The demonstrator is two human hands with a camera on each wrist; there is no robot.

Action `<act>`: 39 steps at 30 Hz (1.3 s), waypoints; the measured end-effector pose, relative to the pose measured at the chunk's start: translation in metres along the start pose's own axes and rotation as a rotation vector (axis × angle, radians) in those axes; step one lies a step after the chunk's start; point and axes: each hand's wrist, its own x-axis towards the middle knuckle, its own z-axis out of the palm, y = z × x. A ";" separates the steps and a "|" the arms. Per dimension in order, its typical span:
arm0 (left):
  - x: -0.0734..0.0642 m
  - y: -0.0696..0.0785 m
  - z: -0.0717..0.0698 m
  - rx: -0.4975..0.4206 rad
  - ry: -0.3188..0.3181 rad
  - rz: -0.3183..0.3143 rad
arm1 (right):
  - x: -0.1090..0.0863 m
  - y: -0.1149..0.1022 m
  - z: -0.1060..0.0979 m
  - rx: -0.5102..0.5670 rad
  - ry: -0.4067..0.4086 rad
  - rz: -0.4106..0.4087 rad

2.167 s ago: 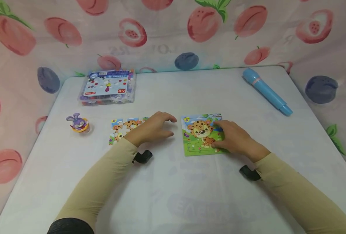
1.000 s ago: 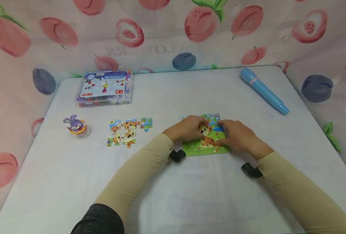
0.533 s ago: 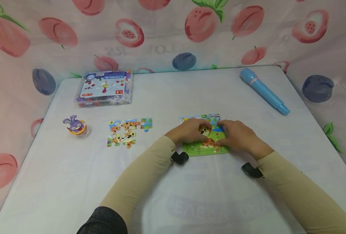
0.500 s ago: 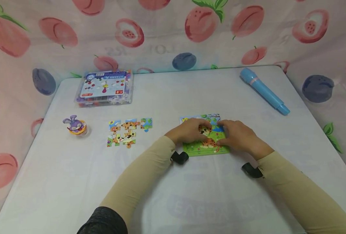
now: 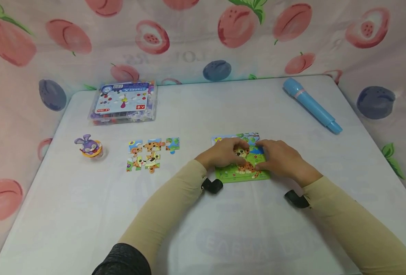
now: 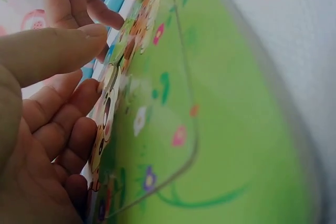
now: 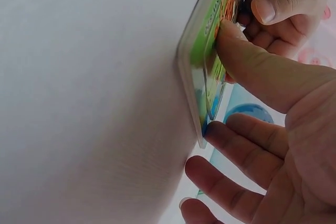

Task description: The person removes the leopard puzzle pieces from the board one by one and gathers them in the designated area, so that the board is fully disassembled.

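Observation:
A square jigsaw puzzle board (image 5: 223, 176) with a cartoon leopard and a green border lies on the white table. My left hand (image 5: 218, 154) is over its left half, covering part of the picture. In the left wrist view, the fingers (image 6: 84, 135) bend loosely at the board's face and the thumb (image 6: 68, 51) points across it; nothing shows between them. My right hand (image 5: 282, 158) rests at the board's right edge. Its thumb (image 7: 236, 51) touches the top face, and a fingertip (image 7: 218, 132) is right at the corner.
Several loose puzzle pieces (image 5: 153, 145) lie left of the board. Farther left is a small purple rabbit figure (image 5: 90, 147). A clear plastic box (image 5: 124, 101) with a printed label stands at the back left, and a blue microphone-shaped object (image 5: 311, 105) lies at the back right.
My left hand has moved right, from beside the loose pieces to over the puzzle board, and has barely moved in the last second. My right hand has stayed at the board's right edge.

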 end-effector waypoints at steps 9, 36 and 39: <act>0.000 0.001 0.002 -0.054 0.024 -0.004 | 0.001 0.001 0.000 0.001 -0.007 0.005; 0.004 0.011 0.013 0.142 0.100 0.135 | 0.000 0.002 0.000 0.017 0.009 -0.022; 0.004 0.012 0.013 0.159 0.103 0.136 | -0.001 0.002 0.000 0.021 0.005 -0.012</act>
